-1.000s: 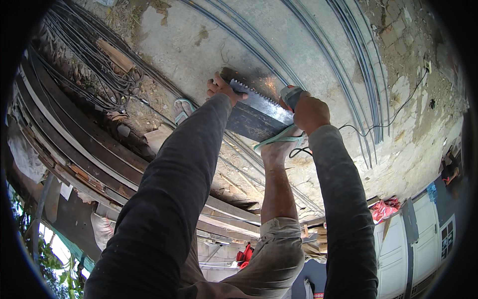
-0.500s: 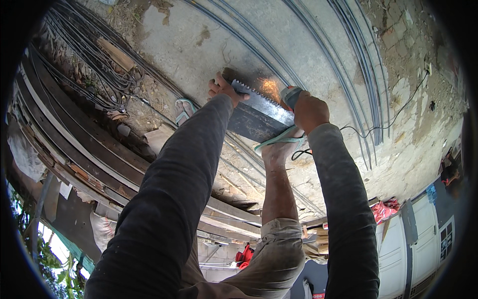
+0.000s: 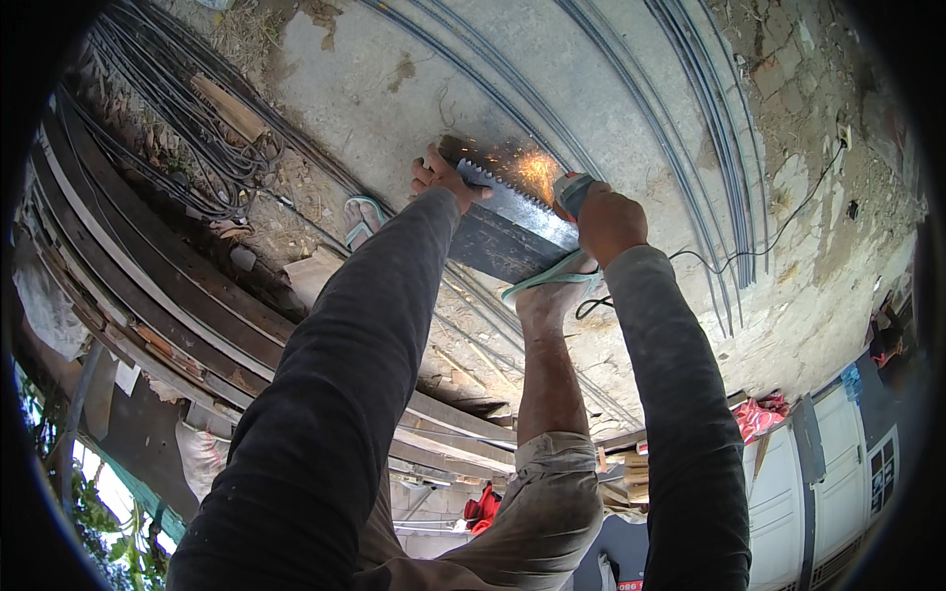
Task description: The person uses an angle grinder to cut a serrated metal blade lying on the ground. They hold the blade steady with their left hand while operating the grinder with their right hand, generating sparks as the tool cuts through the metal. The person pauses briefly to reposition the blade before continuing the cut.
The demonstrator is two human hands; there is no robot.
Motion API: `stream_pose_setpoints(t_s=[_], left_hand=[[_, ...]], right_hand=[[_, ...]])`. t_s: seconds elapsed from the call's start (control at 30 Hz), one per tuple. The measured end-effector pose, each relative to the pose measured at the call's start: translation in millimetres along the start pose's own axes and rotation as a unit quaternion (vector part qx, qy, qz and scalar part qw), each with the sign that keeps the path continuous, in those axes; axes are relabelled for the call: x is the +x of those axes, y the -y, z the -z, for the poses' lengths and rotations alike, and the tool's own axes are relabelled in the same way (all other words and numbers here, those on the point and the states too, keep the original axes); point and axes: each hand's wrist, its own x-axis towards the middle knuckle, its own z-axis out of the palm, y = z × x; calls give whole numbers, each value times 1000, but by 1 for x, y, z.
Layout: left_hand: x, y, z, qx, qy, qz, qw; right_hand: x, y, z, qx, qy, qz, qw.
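Outdoor ground, rough grey concrete point(image 3: 335, 89), worn and dirty at the edges. Long thin metal rods point(image 3: 706, 98) run down the upper middle and upper right. Tangled dark cable point(image 3: 197, 128) upper left, wooden beams point(image 3: 168, 286) stacked below it along the left. White doors point(image 3: 778, 483) and a red-and-white bag point(image 3: 761, 416) lower right; red cloth point(image 3: 482, 507) bottom centre.

Toothed metal blade point(image 3: 517, 204) sits mid-frame, slanted, teeth toward upper right, against a dark flat slab point(image 3: 503, 241). My sandalled foot point(image 3: 557, 281) is at the slab's lower right end.

My hands are apart, both arms stretched forward, grey sleeves. Left hand point(image 3: 439, 180) clamps the blade's upper left end, thumb over the metal, fingers at the slab's end. Right hand point(image 3: 611, 222) is wrapped round a power tool point(image 3: 570, 189), its head at the toothed edge; orange sparks point(image 3: 535, 170) spray up-left. Thin black cord point(image 3: 700, 256) trails right.
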Motion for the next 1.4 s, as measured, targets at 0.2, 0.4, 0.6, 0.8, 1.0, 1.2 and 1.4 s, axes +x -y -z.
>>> stream_pose_setpoints(t_s=[0.2,0.4,0.6,0.8,1.0,1.2,1.4], left_hand=[[1,1,-1,-2,-4,-5,1000],[2,3,-2,-13,1,-11,1000],[1,3,-2,-17,2,-15,1000],[1,4,-2,-19,-4,-16,1000],[1,6,-2,-17,-9,-15,1000],[-1,7,-2,-21,-19,-26,999],[-1,5,-2,-20,-12,-22,999]], right_hand=[[-1,1,-2,11,-11,-2,1000],[-1,2,0,16,-2,-8,1000],[-1,2,0,16,-3,-3,1000],[-2,2,3,12,-19,11,1000],[1,4,0,23,-22,9,999],[10,-7,8,50,-38,-29,998],[1,-10,21,99,14,-17,995]])
